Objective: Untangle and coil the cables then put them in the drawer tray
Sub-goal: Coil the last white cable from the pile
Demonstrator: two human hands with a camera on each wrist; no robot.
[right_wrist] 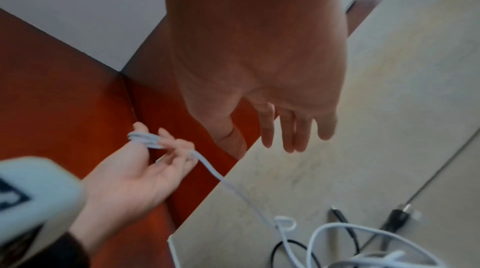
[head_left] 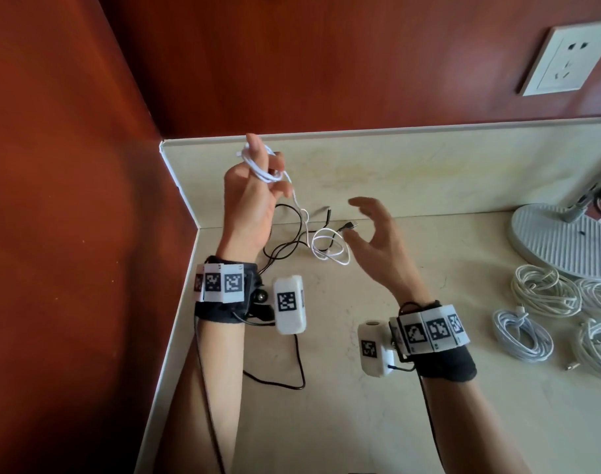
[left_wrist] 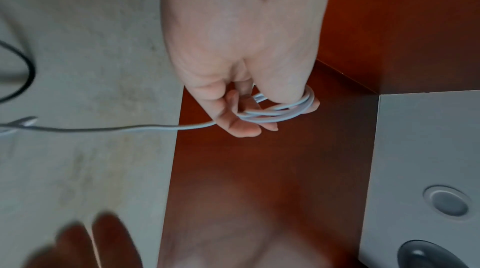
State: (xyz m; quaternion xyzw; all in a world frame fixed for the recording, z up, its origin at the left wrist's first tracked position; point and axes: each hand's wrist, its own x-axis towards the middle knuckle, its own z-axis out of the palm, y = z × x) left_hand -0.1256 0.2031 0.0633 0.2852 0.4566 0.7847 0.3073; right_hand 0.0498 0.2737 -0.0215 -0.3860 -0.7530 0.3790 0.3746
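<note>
White cable (head_left: pixel 261 165): several turns wound round the raised fingers of the left hand (head_left: pixel 249 203), between the thumb and the outer fingers; the free length drops from the coil to the table (head_left: pixel 429 422) and ends in loose loops lying near the back wall. In the left wrist view the turns (left_wrist: pixel 283 112) sit snug round the thumb tip and curled fingertips, with one strand leading off to the left over the table. Grip of the left hand: holding the white cable, fingers partly curled inside the coil.

Right hand (head_left: pixel 381 244): held above the table, just right of the loose white loops, fingers spread and gently bent, touching nothing. Grip wide, holding nothing; the right wrist view shows its fingers (right_wrist: pixel 291 130) straight and apart from the cable.

Black cable (head_left: pixel 285 230): lying on the table under and beside the left hand, crossed with the white loops; its plug ends rest near the back wall.

Coiled white cables (head_left: pixel 545 292): several bundles, lying on the table at the right, near the base of a grey stand (head_left: pixel 562 241).

Wall socket (head_left: pixel 566 59): white plate on the red-brown wall, upper right.

Wrist bands: black, with white marker blocks, one on each forearm.
</note>
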